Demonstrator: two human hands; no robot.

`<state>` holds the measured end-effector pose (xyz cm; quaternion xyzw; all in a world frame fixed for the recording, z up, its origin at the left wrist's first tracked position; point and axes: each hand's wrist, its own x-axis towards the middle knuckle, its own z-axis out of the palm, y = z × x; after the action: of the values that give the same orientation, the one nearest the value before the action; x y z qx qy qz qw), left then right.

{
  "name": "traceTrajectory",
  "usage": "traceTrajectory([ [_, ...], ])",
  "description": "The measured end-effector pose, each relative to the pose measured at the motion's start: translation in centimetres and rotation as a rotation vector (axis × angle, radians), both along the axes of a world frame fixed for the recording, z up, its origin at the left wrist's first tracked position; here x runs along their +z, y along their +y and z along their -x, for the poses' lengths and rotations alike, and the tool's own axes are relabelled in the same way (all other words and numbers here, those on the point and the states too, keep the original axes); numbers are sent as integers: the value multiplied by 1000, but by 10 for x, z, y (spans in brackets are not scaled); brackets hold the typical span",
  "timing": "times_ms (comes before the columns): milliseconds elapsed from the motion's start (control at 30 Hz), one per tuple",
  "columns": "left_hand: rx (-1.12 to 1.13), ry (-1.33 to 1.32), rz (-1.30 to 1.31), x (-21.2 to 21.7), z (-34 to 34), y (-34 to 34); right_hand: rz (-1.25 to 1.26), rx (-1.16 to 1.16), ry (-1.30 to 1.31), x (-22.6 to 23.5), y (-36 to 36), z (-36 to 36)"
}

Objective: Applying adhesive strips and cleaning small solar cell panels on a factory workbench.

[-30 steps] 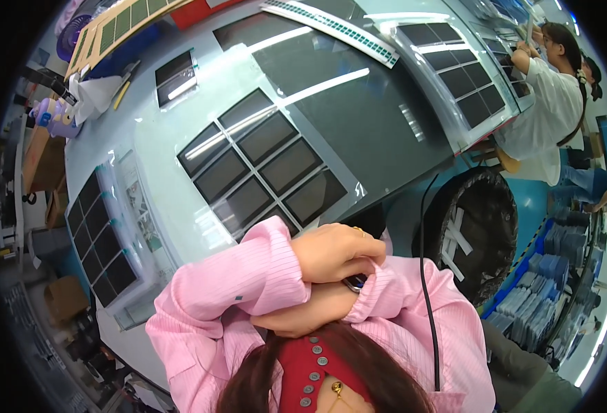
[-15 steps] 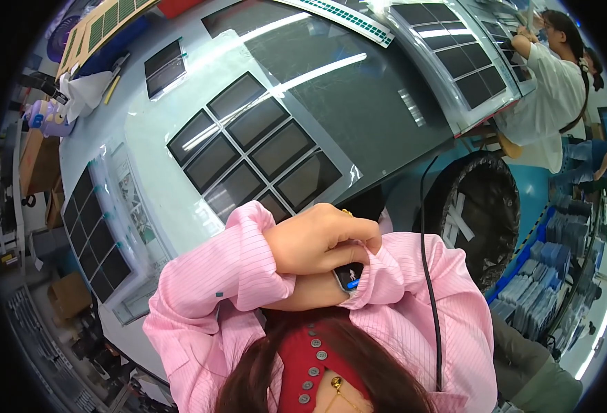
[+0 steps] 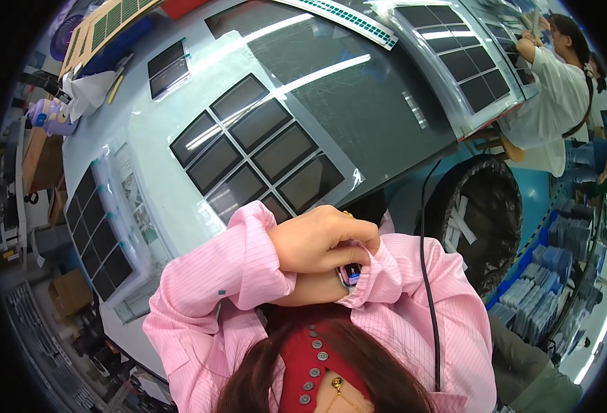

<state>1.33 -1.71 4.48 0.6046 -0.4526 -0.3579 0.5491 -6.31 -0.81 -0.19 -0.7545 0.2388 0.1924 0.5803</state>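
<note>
My forearms are crossed in front of my chest, both in pink striped sleeves. My left hand (image 3: 320,241) lies on top with its fingers bent, pinching the cuff of my right sleeve (image 3: 378,270). Right beside those fingers, a smartwatch (image 3: 350,274) with a lit screen sits on my right wrist. My right hand (image 3: 309,290) passes beneath the left one, and the left sleeve hides its fingers. Just beyond my hands, a grid of dark rectangular panels (image 3: 286,153) lies on a pale sheet on the table.
More dark panels lie at the left (image 3: 97,234) and far right (image 3: 455,55) of the grey-green table (image 3: 358,110). A black-lined bin (image 3: 486,234) holds white strips, near a hanging black cable (image 3: 427,275). A co-worker (image 3: 558,89) in white is at the far right.
The watch screen shows a brighter, more colourful picture than before. My left hand keeps its pinch on the cuff. The whole view has shifted very slightly.
</note>
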Motion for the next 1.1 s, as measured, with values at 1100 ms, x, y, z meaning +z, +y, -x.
traceTrajectory([
  [1100, 678, -437, -94, -33, -38, 120, -122, 566, -840, 27, -144, -21],
])
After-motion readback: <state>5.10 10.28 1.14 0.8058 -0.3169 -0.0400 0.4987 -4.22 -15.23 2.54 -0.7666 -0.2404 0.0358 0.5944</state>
